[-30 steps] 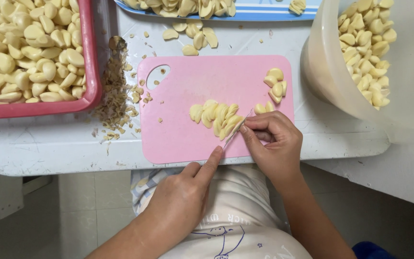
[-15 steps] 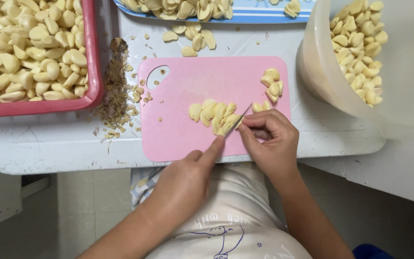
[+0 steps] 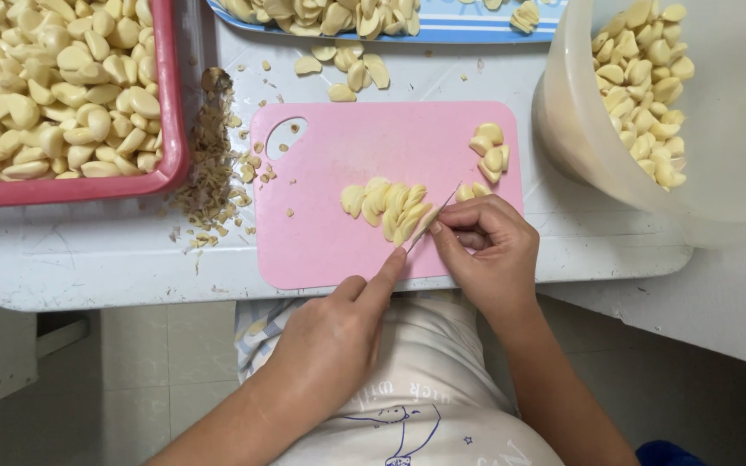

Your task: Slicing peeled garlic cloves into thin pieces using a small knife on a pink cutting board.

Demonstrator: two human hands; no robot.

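Right hand (image 3: 489, 250) pinches a thin blade (image 3: 432, 220), fingers closed, at the row of garlic cloves (image 3: 388, 207) mid-frame on the pink cutting board (image 3: 338, 164). Left hand (image 3: 330, 341), forefinger extended, has crept toward the blade's near end; cloves unmoved since a second ago.

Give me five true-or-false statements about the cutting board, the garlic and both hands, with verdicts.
1. The cutting board is pink. True.
2. The right hand holds a thin blade by the row of garlic cloves. True.
3. The red tray is empty. False: it is full of peeled cloves.
4. The left hand is inside the white bowl. False: its fingertip rests at the board's near edge.
5. Garlic trimmings lie left of the board. True.
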